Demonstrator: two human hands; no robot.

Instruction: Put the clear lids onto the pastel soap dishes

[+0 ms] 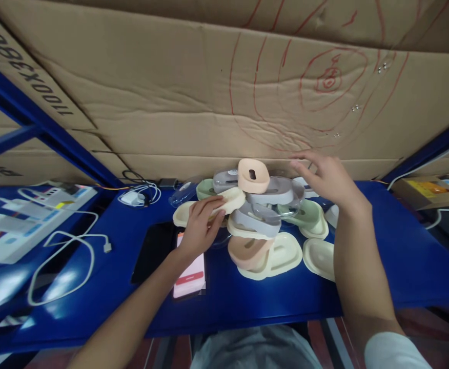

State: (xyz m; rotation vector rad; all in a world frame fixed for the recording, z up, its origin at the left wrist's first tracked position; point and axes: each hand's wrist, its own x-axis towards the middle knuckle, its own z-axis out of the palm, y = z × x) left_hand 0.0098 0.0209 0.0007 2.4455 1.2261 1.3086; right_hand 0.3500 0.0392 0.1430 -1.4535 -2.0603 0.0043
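The left hand (pixel 202 225)'s fingers grip a cream plastic dish (pixel 235 199) at the left of the pile (pixel 256 219), the right hand (pixel 329 179)'s are spread, empty, and dishes (pixel 320 258) lie partly stacked, partly loose on the bench (pixel 240 310).

Shiny blue table (pixel 270 303), red squiggles (pixel 329 79) all over the cardboard (pixel 151 92) behind, blue posts (pixel 82 155), reddish floor (pixel 319 343).

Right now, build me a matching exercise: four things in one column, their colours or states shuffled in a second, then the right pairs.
Things
1. Left hand
2. Right hand
3. Lit phone
4. Highest container in view

Colours and states
A. Peach, with a dark slot
B. Holding a cream piece
C. Raised in front of the cardboard
D. Showing a red bar

Pairs: 1-B; 2-C; 3-D; 4-A
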